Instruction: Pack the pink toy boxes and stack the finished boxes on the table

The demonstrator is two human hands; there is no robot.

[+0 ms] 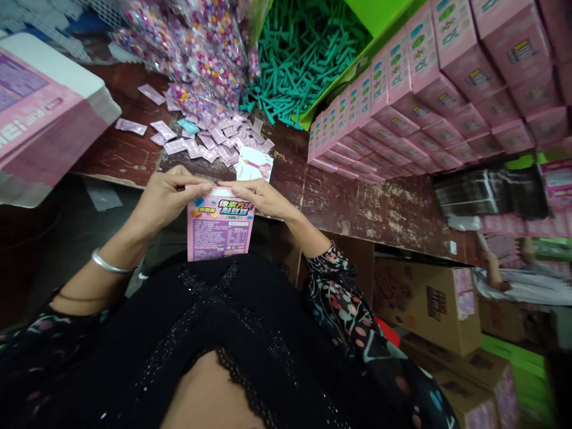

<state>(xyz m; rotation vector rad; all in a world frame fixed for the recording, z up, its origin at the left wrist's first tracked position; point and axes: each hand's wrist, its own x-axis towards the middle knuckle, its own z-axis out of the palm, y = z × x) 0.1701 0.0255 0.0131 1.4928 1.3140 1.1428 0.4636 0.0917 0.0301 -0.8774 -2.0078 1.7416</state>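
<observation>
A pink and purple printed box (220, 229) stands upright at the table's front edge, close to my body. My left hand (172, 193) pinches its top left corner between thumb and fingers. At the top right, my right hand (257, 195) grips the same upper edge, thumb toward me. The white top edge of the box shows between both hands. Just beyond my fingers lies a small white printed card (254, 165). Behind it spreads a heap of small pale pink sachets (210, 140), with one blue sachet (188, 126) among them.
Clear bags of colourful beads (196, 53) stand behind the sachets. Teal plastic sticks (304, 59) fill a green bin (384, 18). Pink boxes (415, 110) are stacked at right, flat cartons (49, 119) at left. Brown cartons (420, 298) stand below the table; another person's arm (494, 271) shows far right.
</observation>
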